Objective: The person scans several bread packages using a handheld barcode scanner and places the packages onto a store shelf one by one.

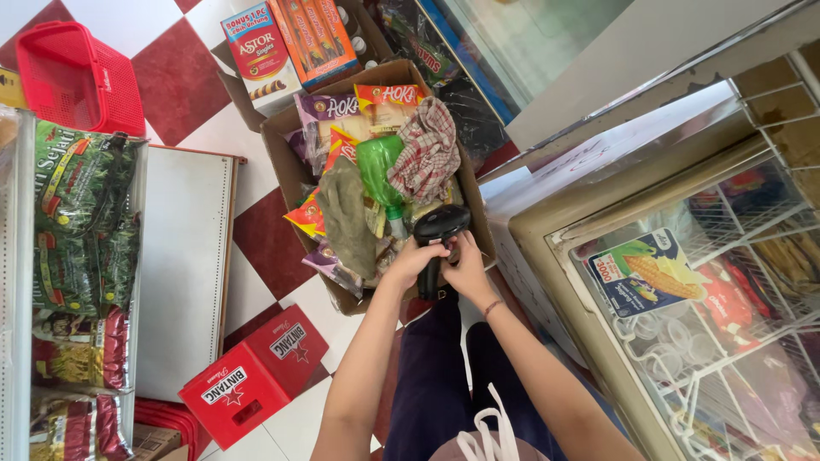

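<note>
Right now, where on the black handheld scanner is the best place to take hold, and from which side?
Grip the black scanner by its narrow handle, below the bulky head. The handle points down toward the person, so coming from the near side suits. Both the left hand and right hand already wrap it there.

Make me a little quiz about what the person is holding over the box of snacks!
1. True or false: both hands, the left hand and the right hand, are on the black handheld scanner.
2. Which cloth lies in the cardboard box? A) blue towel B) red checked cloth C) yellow sock
3. Fill in: the crate on the tiled floor is coloured ____.

Key: 1 true; 2 B; 3 red.
</note>
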